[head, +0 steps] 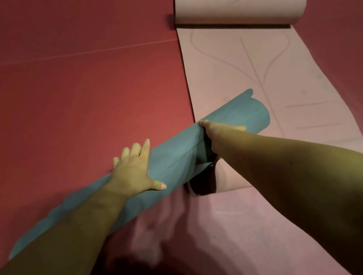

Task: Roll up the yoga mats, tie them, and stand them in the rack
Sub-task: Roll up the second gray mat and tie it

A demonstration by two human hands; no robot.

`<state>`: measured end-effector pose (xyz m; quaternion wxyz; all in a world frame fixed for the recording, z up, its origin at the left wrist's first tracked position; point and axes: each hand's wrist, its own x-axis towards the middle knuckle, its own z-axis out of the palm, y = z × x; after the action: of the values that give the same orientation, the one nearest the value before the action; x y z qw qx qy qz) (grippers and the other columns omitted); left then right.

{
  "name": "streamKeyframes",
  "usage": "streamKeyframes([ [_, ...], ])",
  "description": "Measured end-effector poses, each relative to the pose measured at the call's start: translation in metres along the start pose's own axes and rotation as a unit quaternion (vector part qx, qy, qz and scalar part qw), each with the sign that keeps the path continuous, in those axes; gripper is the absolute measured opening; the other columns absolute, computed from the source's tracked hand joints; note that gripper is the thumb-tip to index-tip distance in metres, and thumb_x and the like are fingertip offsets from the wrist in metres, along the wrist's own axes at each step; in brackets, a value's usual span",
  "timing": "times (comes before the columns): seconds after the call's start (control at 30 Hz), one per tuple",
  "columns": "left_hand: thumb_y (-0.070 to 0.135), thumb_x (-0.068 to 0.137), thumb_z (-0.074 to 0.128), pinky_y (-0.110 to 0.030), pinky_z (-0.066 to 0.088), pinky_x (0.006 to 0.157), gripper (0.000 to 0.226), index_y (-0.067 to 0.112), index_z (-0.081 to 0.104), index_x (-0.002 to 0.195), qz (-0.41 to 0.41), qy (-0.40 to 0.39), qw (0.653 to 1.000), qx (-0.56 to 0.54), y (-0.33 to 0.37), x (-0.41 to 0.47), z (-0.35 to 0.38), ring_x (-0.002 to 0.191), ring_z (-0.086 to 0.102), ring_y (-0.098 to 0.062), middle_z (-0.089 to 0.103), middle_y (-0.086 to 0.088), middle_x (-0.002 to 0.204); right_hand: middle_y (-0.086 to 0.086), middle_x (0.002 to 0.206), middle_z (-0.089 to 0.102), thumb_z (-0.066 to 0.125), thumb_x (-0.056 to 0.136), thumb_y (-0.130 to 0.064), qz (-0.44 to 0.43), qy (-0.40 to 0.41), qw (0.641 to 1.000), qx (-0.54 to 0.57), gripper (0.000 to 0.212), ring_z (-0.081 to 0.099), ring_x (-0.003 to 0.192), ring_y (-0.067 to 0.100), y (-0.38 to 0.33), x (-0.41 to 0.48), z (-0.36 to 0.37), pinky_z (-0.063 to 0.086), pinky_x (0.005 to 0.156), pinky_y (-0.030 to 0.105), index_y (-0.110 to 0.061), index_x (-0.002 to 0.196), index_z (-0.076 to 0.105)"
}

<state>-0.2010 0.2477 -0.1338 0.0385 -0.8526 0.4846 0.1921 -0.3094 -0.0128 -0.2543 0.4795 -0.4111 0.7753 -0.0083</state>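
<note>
Teal mat roll (176, 155) under flat left hand (133, 169); right hand (219, 132) grips it.

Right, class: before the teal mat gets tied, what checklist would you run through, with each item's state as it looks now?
1. Teal mat rolled end to end: ok.
2. Left hand pressing flat on the roll: ok.
3. Right hand holding the loose outer edge: cannot tell, fingers hidden.
4. Tie within reach: cannot tell, none in view.
5. Pink mat rolled: not ok, its middle lies flat.
6. Rack nearby: cannot tell, not in view.
</note>
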Motion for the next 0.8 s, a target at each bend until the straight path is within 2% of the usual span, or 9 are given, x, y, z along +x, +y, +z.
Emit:
streamKeyframes([
  [0.07,0.081,0.057,0.066,-0.040,0.034,0.091,0.119,0.022,0.023,0.150,0.023,-0.011,0.998,0.054,0.002,0.004,-0.002,0.112,0.036,-0.023,0.035,0.000,0.122,0.014,0.110,0.057,0.078,0.007,-0.059,0.020,0.018,0.998,0.058,0.124,0.056,0.085,0.045,0.001,-0.050,-0.017,0.040,0.054,0.075,-0.025,0.118,0.037],
  [0.13,0.078,0.061,0.064,-0.041,0.036,0.092,0.102,0.020,0.033,0.139,0.040,-0.026,0.997,0.060,0.004,0.006,-0.002,0.113,0.038,-0.024,0.036,-0.003,0.121,0.013,0.100,0.046,0.085,0.023,-0.057,-0.007,0.030,0.993,0.114,0.112,0.053,0.096,0.045,0.001,-0.093,-0.030,0.042,0.079,0.075,-0.022,0.109,0.021],
  [0.23,0.081,0.070,0.054,-0.041,0.043,0.092,0.073,0.020,0.046,0.110,-0.045,-0.050,0.977,-0.203,0.003,0.004,-0.020,0.108,0.051,-0.025,0.051,-0.004,0.113,0.013,0.086,0.046,0.079,0.026,-0.065,-0.085,0.022,0.985,0.146,0.105,0.058,0.093,0.047,-0.007,-0.130,-0.041,0.047,0.090,0.064,-0.024,0.098,0.016],
  [0.33,0.080,0.084,0.038,-0.035,0.041,0.077,0.063,0.019,0.052,0.090,-0.128,0.011,0.909,-0.396,-0.008,0.004,-0.059,0.097,0.058,-0.023,0.061,-0.002,0.100,0.015,0.110,0.056,0.080,0.023,-0.072,-0.169,-0.010,0.972,0.162,0.113,0.061,0.096,0.040,-0.028,-0.156,-0.043,0.052,0.089,0.056,-0.025,0.105,0.018],
  [0.5,0.099,0.062,0.024,-0.041,0.042,0.105,0.109,0.021,0.054,0.133,-0.137,0.014,0.917,-0.375,-0.026,0.001,-0.143,0.126,0.053,-0.026,0.057,-0.006,0.138,0.009,0.119,0.059,0.081,0.033,-0.076,-0.390,-0.079,0.903,0.163,0.105,0.064,0.104,0.027,-0.069,-0.231,-0.068,0.054,0.093,0.045,-0.029,0.109,0.026],
  [0.57,0.095,0.064,0.032,-0.038,0.042,0.105,0.104,0.022,0.055,0.134,-0.115,0.048,0.906,-0.404,-0.020,-0.012,-0.183,0.123,0.055,-0.021,0.058,-0.003,0.137,-0.001,0.114,0.061,0.086,0.039,-0.072,-0.466,-0.104,0.862,0.173,0.098,0.066,0.103,0.018,-0.083,-0.259,-0.085,0.055,0.091,0.043,-0.029,0.105,0.028],
  [0.67,0.066,0.095,0.037,-0.019,0.046,0.089,0.051,0.025,0.062,0.110,-0.055,0.079,0.851,-0.516,0.002,-0.030,-0.238,0.082,0.068,-0.002,0.073,0.005,0.100,-0.006,0.112,0.060,0.093,0.051,-0.051,-0.540,-0.131,0.812,0.181,0.086,0.066,0.104,0.010,-0.091,-0.305,-0.116,0.055,0.093,0.040,-0.024,0.105,0.032],
  [0.73,0.058,0.098,0.037,-0.023,0.048,0.075,0.043,0.023,0.063,0.097,-0.034,0.086,0.815,-0.572,0.017,-0.044,-0.269,0.057,0.066,-0.001,0.071,0.011,0.066,-0.003,0.112,0.059,0.092,0.049,-0.050,-0.570,-0.132,0.794,0.163,0.085,0.065,0.104,0.010,-0.090,-0.330,-0.133,0.055,0.091,0.041,-0.026,0.101,0.030],
  [0.8,0.056,0.097,0.041,-0.022,0.047,0.062,0.041,0.023,0.066,0.093,0.007,0.098,0.806,-0.584,0.033,-0.063,-0.296,0.054,0.065,0.001,0.072,0.013,0.066,-0.002,0.114,0.058,0.092,0.048,-0.051,-0.595,-0.140,0.777,0.151,0.086,0.064,0.106,0.010,-0.087,-0.351,-0.152,0.055,0.092,0.041,-0.026,0.102,0.030],
])
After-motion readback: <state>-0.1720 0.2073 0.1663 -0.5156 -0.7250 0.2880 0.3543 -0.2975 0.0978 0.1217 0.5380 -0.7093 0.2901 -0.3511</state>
